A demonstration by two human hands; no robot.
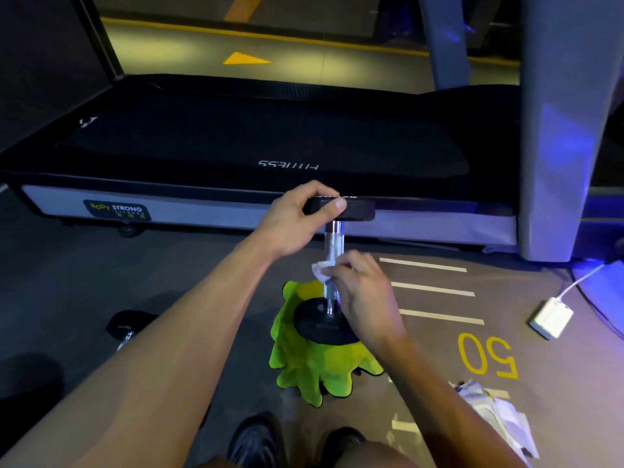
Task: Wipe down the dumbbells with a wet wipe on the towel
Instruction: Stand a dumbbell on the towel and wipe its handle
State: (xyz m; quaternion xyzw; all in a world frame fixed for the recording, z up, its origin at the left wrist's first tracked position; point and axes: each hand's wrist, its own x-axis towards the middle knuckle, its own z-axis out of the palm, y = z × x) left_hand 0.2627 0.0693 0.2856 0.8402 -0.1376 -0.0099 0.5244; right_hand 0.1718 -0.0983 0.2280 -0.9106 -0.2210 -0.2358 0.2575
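1. A dumbbell (332,251) stands upright on its lower black head, which rests on a crumpled bright green towel (317,366) spread on the floor (189,265).
2. The left hand (297,217) grips the upper black head of the dumbbell, fingers curled over its far edge and thumb pressed on the near side.
3. The right hand (364,292) pinches a white wet wipe (320,268) and holds it against the lower part of the chrome handle, just above the lower head.
4. A second dumbbell (126,327) lies on the floor to the left of the towel, well apart from it, partly hidden behind the left forearm.
5. A treadmill (256,153) with a black belt sits just beyond the upright dumbbell.
6. To the right, a white box with a cable (552,317) lies on the floor near a yellow painted "50" (488,356).
7. A torn open wrapper (496,413) lies on the floor near the right forearm.
8. Two dark shoes (256,440) show at the bottom edge, just below the towel.
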